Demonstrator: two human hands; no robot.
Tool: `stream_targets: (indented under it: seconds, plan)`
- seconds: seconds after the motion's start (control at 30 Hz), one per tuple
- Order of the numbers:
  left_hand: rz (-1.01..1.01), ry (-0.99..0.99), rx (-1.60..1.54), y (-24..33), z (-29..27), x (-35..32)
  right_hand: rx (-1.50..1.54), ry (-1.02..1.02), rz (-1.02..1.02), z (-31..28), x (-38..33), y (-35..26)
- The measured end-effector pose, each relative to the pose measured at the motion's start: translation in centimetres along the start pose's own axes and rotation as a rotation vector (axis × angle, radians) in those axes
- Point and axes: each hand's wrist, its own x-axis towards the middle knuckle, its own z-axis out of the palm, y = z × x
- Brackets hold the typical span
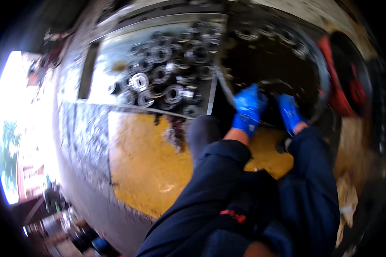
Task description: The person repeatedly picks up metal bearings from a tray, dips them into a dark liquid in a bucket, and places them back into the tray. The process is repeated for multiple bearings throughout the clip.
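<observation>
A round metal tub (219,76) of dark brown liquid (270,64) stands in front of me, with several shiny metal rings (302,50) along its far inner rim. Over its near side is my left hand (249,105) in a blue glove, its fingers curled in; whatever they grip is hidden. My right hand (289,112), gloved the same way, reaches over the near right part of the tub. Its fingers are blurred and partly out of sight. To the left, many ring-shaped metal parts (161,73) lie heaped in a shallow metal tray (150,108).
A red container (334,79) with a dark opening stands against the tub's right side. Yellow board (150,162) covers the floor near my legs. Brown paper or cardboard (346,201) lies at the right. Assorted machine parts (51,225) sit at the lower left, below a bright opening.
</observation>
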Motion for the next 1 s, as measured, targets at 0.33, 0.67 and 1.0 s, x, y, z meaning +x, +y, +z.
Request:
stream_targets:
  seconds: [0.33, 0.67, 1.0]
  plan:
    - [0.032, -0.102, 0.092, 1.5, -0.7, -0.3, -0.266, -0.436, -0.129, -7.8, -2.9, -3.9]
    - [-0.039, -0.204, 0.136, 1.7, -1.5, 0.1, 0.311, -0.191, 0.096, -4.4, -5.1, -0.2]
    - [-0.03, -0.189, 0.133, 1.5, -1.0, 0.1, -0.068, -0.252, -0.14, -4.8, -2.6, -2.4]
